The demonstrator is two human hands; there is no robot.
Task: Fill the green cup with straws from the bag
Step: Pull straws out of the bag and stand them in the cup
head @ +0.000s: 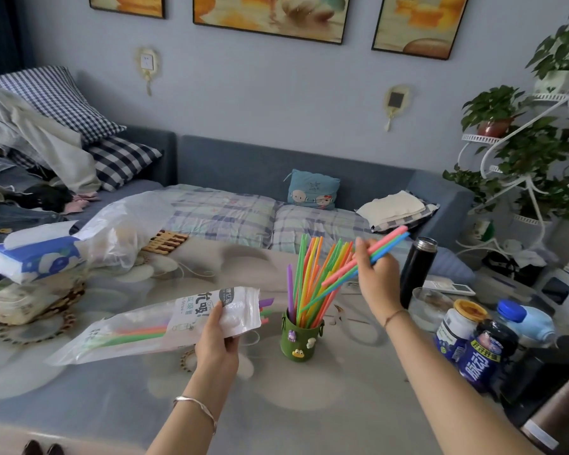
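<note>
The green cup [299,339], decorated with small figures, stands upright mid-table and holds several colourful straws fanning upward. My left hand [218,334] grips the open end of the clear straw bag [138,330], which lies slanted to the left; pink and green straws remain inside and a few tips stick out of its mouth. My right hand [378,274] is raised right of the cup, shut on a few straws [372,256], pink, green and blue. They slope down left, and their lower ends sit among the straws above the cup.
A black flask [418,270], a glass [429,307], several bottles and jars [483,353] crowd the table's right side. A tissue pack [35,254] and a crumpled plastic bag [122,228] lie at the left. A sofa runs behind the table.
</note>
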